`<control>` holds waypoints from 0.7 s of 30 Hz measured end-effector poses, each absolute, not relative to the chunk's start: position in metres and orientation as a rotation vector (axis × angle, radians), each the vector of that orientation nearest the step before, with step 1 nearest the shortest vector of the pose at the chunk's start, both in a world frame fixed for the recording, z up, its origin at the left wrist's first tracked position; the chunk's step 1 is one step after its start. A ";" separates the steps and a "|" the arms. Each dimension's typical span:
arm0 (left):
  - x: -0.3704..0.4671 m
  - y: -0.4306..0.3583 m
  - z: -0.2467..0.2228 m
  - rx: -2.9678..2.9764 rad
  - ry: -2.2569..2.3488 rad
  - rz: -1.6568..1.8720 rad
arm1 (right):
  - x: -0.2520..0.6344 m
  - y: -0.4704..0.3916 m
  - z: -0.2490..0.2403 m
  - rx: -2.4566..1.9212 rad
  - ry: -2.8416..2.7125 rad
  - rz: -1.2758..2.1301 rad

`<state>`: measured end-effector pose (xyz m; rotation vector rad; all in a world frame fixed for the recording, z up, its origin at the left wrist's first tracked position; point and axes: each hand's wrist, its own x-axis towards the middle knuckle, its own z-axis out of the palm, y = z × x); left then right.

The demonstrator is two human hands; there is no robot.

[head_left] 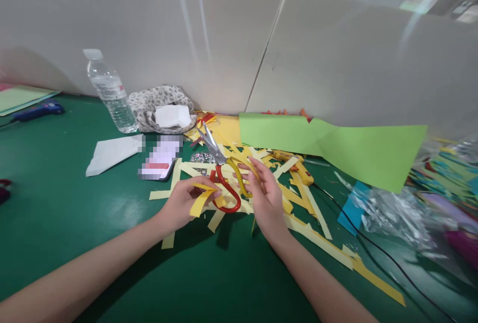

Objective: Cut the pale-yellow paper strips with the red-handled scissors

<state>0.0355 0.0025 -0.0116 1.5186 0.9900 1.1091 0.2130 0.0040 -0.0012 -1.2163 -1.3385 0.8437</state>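
Left hand (186,201): fingers pinched together on a bent yellow paper strip (201,205), one end slanting toward the near edge of the tabletop (231,285). Right hand (267,193): fingers slightly spread, at the yellow loop of the scissors (220,158); whether clamped or loose, cannot tell.

Scissors, one pair, red and yellow handles: between the two hands, over the middle of the tabletop. Blades parted, tips toward the far edge and somewhat left; long axis diagonal, loops toward the near edge.

Loose paper strips (321,242), yellow and pale: scattered beneath and around the hands. Glue gun (305,172), yellow: among the strips, beyond the right hand. Phone (160,159): beyond the left hand, display blurred.

Green sheet (332,146): along the far edge.

Pouch (160,95), spotted fabric: near the far edge; white paper (172,116) at its front, inside or merely against it, cannot tell. Bottle (112,95), clear, white-capped: just beside the pouch, clear liquid inside. Plastic packaging (399,218), transparent, crumpled: toward the right edge, contents indistinct.
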 end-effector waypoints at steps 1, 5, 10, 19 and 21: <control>0.036 0.002 -0.011 1.484 0.992 1.119 | 0.215 0.006 0.001 -1.190 -1.313 0.806; 0.040 -0.001 -0.010 1.299 0.994 1.081 | 0.227 0.017 0.007 -1.118 -1.136 0.669; 0.042 -0.001 -0.007 1.221 1.029 1.060 | 0.229 0.018 0.006 -1.162 -1.216 0.669; 0.032 0.009 -0.009 1.181 1.096 1.214 | 0.262 0.038 0.005 -1.321 -1.124 0.381; 0.032 0.009 -0.010 1.178 1.119 1.229 | 0.265 0.041 0.002 -1.511 -1.270 0.226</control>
